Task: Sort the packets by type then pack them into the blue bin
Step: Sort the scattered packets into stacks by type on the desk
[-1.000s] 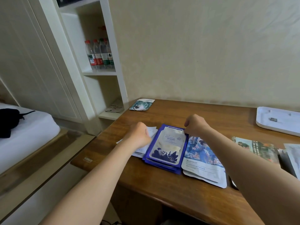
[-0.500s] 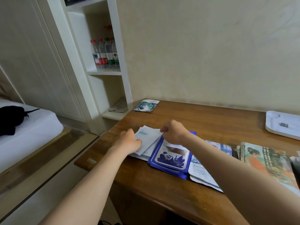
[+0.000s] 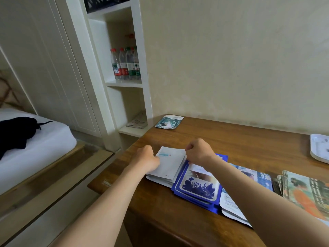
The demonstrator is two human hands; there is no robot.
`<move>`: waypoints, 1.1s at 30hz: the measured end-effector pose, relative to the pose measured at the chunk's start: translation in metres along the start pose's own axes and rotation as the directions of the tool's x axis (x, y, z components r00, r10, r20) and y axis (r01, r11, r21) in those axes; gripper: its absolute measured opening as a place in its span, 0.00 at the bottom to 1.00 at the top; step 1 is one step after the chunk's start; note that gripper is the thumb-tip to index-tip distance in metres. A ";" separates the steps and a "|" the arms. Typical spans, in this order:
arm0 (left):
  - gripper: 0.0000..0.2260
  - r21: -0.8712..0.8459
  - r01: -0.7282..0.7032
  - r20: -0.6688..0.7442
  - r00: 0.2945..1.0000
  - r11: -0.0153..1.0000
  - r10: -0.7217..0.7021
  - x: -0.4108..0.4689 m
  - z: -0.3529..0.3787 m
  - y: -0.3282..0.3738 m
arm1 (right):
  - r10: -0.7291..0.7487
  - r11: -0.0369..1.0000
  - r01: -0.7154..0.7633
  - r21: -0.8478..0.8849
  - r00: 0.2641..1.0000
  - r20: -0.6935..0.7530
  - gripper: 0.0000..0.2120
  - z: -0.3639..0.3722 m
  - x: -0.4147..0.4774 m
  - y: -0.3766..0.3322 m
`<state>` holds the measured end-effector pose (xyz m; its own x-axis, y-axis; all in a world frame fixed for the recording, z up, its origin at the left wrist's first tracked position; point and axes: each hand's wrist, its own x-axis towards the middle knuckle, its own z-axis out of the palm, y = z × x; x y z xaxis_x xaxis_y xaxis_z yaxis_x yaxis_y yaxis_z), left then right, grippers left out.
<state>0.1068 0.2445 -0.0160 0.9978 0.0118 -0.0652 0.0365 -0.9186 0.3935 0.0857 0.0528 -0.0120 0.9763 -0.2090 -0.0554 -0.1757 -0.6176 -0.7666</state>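
Wooden desk (image 3: 231,145), white packets (image 3: 170,163) stacked near its left edge, left hand (image 3: 147,159) curled on their 9 o'clock edge, right hand (image 3: 198,151) pinching the top packet's 3 o'clock edge — blue packets (image 3: 197,190) touching at 4 o'clock, blue bin unseen.

wooden desk (image 3: 231,145) | packets (image 3: 197,189), teal packet (image 3: 169,122), white tray (image 3: 319,148)

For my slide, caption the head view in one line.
Both hands, left hand and right hand, grip a white paper packet beside stacked blue floral packets on a brown wooden desk.
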 end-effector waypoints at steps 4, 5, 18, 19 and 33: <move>0.12 -0.022 -0.054 -0.035 0.998 0.998 0.053 0.015 -0.005 0.007 | -0.023 0.999 0.021 -0.039 0.999 -0.036 0.12 -0.003 0.013 -0.003; 0.10 -0.026 -0.075 -0.039 0.996 0.997 0.074 0.019 -0.006 0.010 | -0.030 0.998 0.027 -0.059 0.998 -0.048 0.12 -0.003 0.016 -0.003; 0.09 0.028 -0.218 -0.051 0.974 0.976 0.219 0.098 0.001 0.027 | 0.122 0.952 -0.117 -0.284 0.992 -0.001 0.09 -0.013 0.105 0.007; 0.12 0.034 -0.220 -0.043 0.974 0.975 0.221 0.107 0.003 0.027 | 0.143 0.946 -0.131 -0.297 0.990 0.018 0.09 -0.012 0.113 0.010; 0.29 0.154 -0.269 0.012 0.963 0.951 0.270 0.204 0.042 0.059 | 0.246 0.911 -0.142 -0.386 0.940 0.236 0.14 -0.016 0.187 0.008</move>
<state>0.3098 0.1759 -0.0444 0.9698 -0.2417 0.0329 -0.2421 -0.9372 0.2509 0.2644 -0.0037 -0.0186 0.9043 -0.1696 -0.3917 -0.3472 -0.8261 -0.4438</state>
